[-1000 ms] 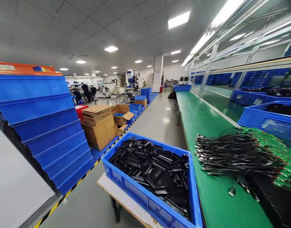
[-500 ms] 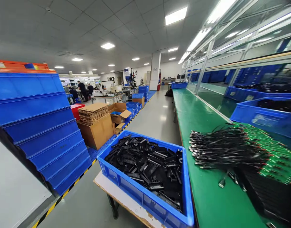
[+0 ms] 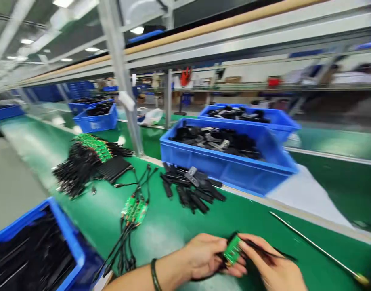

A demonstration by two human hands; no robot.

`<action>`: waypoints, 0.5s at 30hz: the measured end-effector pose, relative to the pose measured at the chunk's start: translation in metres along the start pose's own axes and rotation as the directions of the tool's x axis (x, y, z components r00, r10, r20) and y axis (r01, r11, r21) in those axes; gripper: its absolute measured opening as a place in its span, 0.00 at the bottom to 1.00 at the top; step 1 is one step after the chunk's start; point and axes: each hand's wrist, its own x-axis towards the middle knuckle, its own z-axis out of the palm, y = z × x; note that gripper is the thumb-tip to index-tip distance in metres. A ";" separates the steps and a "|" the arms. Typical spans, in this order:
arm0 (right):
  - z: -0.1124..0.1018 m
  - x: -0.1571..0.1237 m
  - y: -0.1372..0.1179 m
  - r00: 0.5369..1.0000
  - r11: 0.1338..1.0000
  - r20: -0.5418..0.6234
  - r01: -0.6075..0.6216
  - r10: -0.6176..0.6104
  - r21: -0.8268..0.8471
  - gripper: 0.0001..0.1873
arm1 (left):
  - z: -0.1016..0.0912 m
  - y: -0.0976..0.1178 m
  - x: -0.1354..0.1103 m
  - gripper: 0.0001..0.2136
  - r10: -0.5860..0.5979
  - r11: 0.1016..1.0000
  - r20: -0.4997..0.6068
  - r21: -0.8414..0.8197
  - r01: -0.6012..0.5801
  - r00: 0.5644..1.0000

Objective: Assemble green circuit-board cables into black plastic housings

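Low in the head view, a small green circuit board (image 3: 233, 250) with black cables is between my two hands above the green bench. My left hand (image 3: 205, 256), a dark band at its wrist, is closed around the board's left side; a black edge shows behind the board. The fingers of my right hand (image 3: 271, 262) pinch the board's right edge, and a black cable (image 3: 274, 252) trails from there. To the left lie a few cabled green circuit boards (image 3: 135, 210). Beyond my hands is a loose heap of black plastic parts (image 3: 194, 186).
A blue bin (image 3: 215, 161) of black parts stands behind the heap, another blue bin (image 3: 248, 115) behind it. At lower left is a bin (image 3: 78, 250) of dark parts. A bundle of cabled boards (image 3: 82, 165) lies farther left. A thin metal rod (image 3: 312, 242) lies at right.
My view has swung right, from the aisle and stacked bins to the bench. Both hands, holding the circuit board, are now in view; neither showed before.
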 end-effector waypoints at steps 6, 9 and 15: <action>0.001 0.002 -0.019 0.990 0.990 -0.110 0.098 -0.087 0.098 0.13 | 0.014 0.022 -0.014 0.15 -0.059 0.998 -0.008 0.020 0.059 0.998; -0.002 -0.002 -0.027 0.978 0.975 -0.146 0.170 -0.149 0.145 0.08 | 0.017 0.022 -0.016 0.16 -0.082 0.996 -0.009 0.032 0.083 0.997; -0.004 -0.006 -0.023 0.988 0.980 -0.138 0.092 -0.068 0.175 0.06 | 0.017 0.018 -0.014 0.15 -0.078 0.997 0.006 0.016 0.078 0.997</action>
